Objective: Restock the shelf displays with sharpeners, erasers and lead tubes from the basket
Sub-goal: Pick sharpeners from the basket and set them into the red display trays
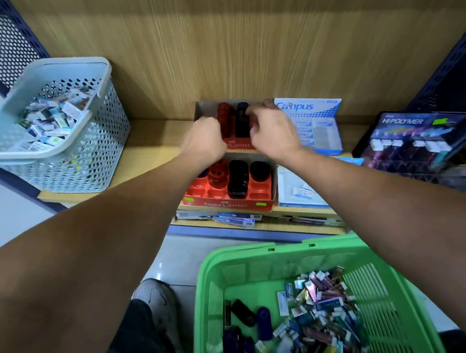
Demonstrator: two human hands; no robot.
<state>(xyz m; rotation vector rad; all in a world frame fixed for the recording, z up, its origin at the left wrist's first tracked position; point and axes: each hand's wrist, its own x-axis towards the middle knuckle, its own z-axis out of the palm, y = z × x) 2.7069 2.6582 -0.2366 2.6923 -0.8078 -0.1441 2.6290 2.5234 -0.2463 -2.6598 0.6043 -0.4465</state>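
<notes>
A green basket (235,256) on the floor holds blue and black sharpeners (263,322) on its left and a heap of lead tubes (322,311) on its right. Two red Faber-Castell display trays stand on the shelf. The front tray (223,203) has red and black sharpeners in it. Both hands are at the rear tray (237,145). My left hand (204,141) is curled beside the red sharpener stack (223,116), its fingers hidden. My right hand (273,134) curls its fingers round a dark sharpener (252,122) by the black stack (241,120). The picture is blurred there.
A pale blue basket (58,155) of small boxed erasers stands at the shelf's left end. A Campus eraser box (316,126) and a Hi-Polymer lead display (413,138) stand right of the trays. My shoe (155,298) is left of the green basket.
</notes>
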